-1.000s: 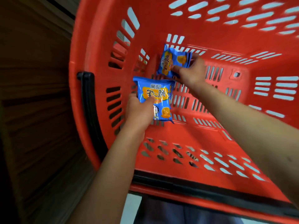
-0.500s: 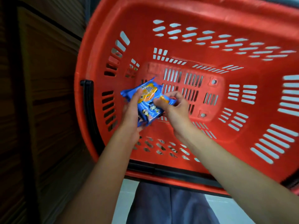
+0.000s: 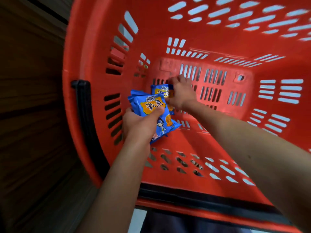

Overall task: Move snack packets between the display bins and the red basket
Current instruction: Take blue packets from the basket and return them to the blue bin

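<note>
Its load handed over, the right hand (image 3: 180,95) pinches a fresh packet (image 3: 159,89) on the basket (image 3: 218,47) floor while the left hand (image 3: 139,125) grips the stack (image 3: 148,105), so emptying seems to continue.

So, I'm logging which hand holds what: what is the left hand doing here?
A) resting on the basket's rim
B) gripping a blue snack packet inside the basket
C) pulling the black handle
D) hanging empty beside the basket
B: the left hand grips a blue snack packet, thumb across its front, inside the red basket, while the right hand holds a second blue packet farther in.
</note>
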Demonstrator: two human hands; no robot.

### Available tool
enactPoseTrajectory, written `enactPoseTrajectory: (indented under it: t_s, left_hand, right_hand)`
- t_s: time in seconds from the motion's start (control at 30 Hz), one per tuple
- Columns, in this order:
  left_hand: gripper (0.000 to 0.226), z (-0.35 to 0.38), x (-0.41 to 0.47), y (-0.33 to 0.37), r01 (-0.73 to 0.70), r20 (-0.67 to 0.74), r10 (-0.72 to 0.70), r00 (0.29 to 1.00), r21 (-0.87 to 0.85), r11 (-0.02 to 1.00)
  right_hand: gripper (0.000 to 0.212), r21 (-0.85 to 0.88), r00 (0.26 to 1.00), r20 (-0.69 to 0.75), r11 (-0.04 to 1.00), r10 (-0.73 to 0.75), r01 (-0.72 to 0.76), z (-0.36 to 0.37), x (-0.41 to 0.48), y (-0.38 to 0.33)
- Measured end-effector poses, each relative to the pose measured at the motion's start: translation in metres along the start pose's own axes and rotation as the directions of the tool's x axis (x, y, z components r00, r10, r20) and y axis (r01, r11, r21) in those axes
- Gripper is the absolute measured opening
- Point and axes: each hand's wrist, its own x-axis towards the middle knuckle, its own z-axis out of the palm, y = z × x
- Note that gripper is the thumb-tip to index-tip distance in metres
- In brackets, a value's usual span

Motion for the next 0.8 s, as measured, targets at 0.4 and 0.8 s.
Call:
enactPoseTrajectory:
  t_s: [0.4, 0.8]
  left_hand:
    - [0.040, 0.004, 0.000, 0.001, -0.009, 0.000, 0.009, 1.000, -0.072, 0.997]
    - [0.046, -0.039, -0.118, 0.060, -0.126, 0.074, 0.137, 0.988, -0.128, 0.984]
  right_hand:
    - [0.044, 0.554, 0.959, 0.074, 0.788, 0.275, -0.268, -0.005, -0.017, 0.026]
    - [0.019, 0.907, 0.913, 0.071, 0.355, 0.402, -0.227, -0.164, -0.187, -0.020]
